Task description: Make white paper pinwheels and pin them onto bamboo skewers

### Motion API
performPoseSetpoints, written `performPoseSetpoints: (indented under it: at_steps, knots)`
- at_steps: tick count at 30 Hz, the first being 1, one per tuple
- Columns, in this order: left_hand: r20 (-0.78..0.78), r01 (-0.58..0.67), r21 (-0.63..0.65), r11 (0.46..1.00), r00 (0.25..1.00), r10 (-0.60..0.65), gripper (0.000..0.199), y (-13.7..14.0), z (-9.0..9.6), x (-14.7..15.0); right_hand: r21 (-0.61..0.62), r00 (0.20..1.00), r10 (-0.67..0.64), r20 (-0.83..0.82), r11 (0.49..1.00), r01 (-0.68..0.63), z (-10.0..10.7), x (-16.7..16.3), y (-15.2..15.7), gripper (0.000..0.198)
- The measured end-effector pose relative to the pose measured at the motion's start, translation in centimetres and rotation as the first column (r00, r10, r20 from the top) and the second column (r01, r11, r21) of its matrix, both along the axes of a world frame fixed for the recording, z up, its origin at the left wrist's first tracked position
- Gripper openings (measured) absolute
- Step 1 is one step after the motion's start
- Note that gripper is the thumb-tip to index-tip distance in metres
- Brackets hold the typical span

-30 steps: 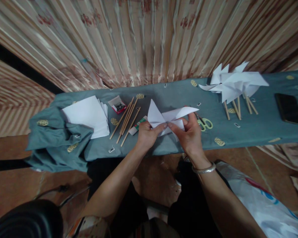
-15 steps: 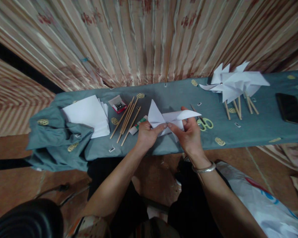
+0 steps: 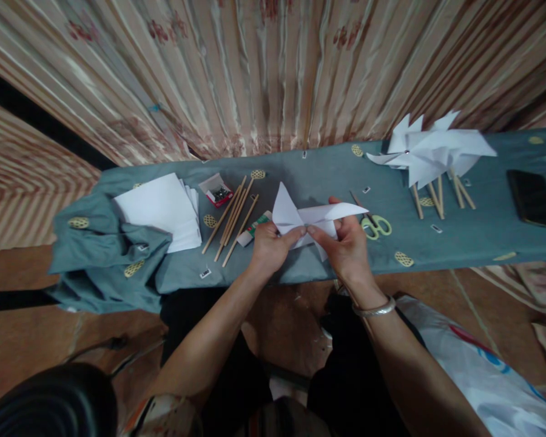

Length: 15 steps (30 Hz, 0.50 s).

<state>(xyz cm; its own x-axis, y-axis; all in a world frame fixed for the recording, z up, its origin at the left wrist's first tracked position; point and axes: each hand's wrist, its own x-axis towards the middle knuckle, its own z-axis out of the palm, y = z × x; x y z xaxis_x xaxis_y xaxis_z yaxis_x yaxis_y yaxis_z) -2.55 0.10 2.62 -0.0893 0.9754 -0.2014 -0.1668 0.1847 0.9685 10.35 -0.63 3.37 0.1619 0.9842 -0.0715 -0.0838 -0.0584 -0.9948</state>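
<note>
Between my two hands is a white paper pinwheel (image 3: 286,206), its pointed blades folded toward the middle. My left hand (image 3: 271,247) grips its left side, thumb pressed at the centre. From the other side my right hand (image 3: 346,246) pinches it, with the thumb also at the centre and the fingers behind the paper. Both thumb tips nearly meet there; whatever lies under them is hidden. Just left of my left hand lies a glue tube (image 3: 250,232), partly covered. Green-handled scissors (image 3: 377,227) rest right of my right hand.
Several wooden sticks (image 3: 233,218) and an opened small red-and-white box of pins (image 3: 218,190) lie left of my hands. Farther left is a stack of white paper (image 3: 161,209). Finished pinwheels on sticks (image 3: 437,152) and a black phone (image 3: 534,198) occupy the cloth-covered table's (image 3: 318,173) right side.
Almost nothing differs. Both hands keep the same hold on the paper pinwheel, and the view has shifted very slightly.
</note>
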Motion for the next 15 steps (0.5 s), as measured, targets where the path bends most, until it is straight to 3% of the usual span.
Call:
performPoseSetpoints:
  at_steps: [15]
  knots:
    - [-0.006,0.003,-0.002,1.0,1.0,-0.003,0.015,-0.06,0.19,-0.03,-0.009,1.0,0.022,0.018,1.0,-0.022,0.0,0.07,-0.1,0.073]
